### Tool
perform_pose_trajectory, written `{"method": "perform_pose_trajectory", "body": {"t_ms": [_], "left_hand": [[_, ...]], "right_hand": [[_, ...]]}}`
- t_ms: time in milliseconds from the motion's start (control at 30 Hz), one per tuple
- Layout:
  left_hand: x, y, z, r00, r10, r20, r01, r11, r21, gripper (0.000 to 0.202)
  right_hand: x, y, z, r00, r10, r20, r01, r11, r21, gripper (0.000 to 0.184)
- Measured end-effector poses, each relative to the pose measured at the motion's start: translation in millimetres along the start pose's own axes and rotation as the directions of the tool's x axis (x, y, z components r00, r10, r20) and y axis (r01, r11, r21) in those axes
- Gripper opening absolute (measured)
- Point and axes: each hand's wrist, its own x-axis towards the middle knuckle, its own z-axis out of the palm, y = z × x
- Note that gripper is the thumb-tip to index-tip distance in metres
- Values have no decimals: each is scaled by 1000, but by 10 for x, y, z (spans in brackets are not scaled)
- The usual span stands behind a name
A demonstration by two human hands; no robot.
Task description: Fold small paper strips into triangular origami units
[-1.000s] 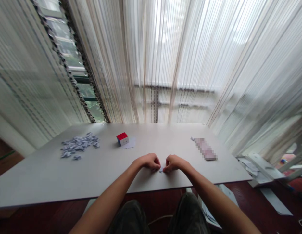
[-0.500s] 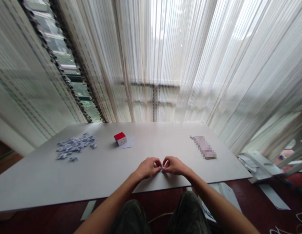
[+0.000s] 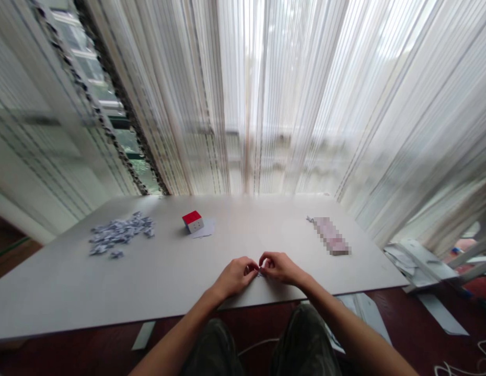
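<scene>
My left hand (image 3: pixel 235 275) and my right hand (image 3: pixel 279 267) meet near the front edge of a grey table (image 3: pixel 110 292). Both have their fingers curled, pinching a tiny piece of paper (image 3: pixel 259 272) between them. Only a sliver of the paper shows between the fingertips. Far to the left lies a pile of several small folded paper pieces (image 3: pixel 119 233).
A cube with red and white faces (image 3: pixel 193 221) rests on a white sheet (image 3: pixel 207 228) at the back centre. A pinkish flat stack (image 3: pixel 331 235) lies at the right. Sheer curtains (image 3: pixel 266 94) hang behind the table. Papers and a white rack (image 3: pixel 415 261) are on the floor right.
My hands have drawn closer together, fingertips now touching around the paper. The view has shifted slightly.
</scene>
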Motion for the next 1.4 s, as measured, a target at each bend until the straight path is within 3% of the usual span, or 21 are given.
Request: {"method": "perform_pose_trajectory", "body": {"t_ms": [300, 700, 933, 1267, 1400], "left_hand": [[57, 2, -5, 999, -29, 35, 26, 997, 68, 20], [-71, 32, -15, 980, 194, 37, -197, 959, 204, 20], [-52, 28, -8, 949, 298, 99, -312, 864, 395, 23], [-7, 101, 27, 972, 214, 96, -234, 865, 444, 20], [-17, 121, -21, 961, 249, 125, -278, 846, 455, 21]], "right_hand": [[13, -10, -89, 992, -129, 19, 130, 979, -158, 11], [-122, 8, -81, 924, -380, 49, 369, 847, -383, 12], [-212, 61, -23, 894, -448, 1, 407, 812, -419, 15], [-261, 100, 28, 866, -496, -68, 431, 808, -401, 13], [-300, 94, 60, 869, -489, -81, 413, 805, -427, 14]]}}
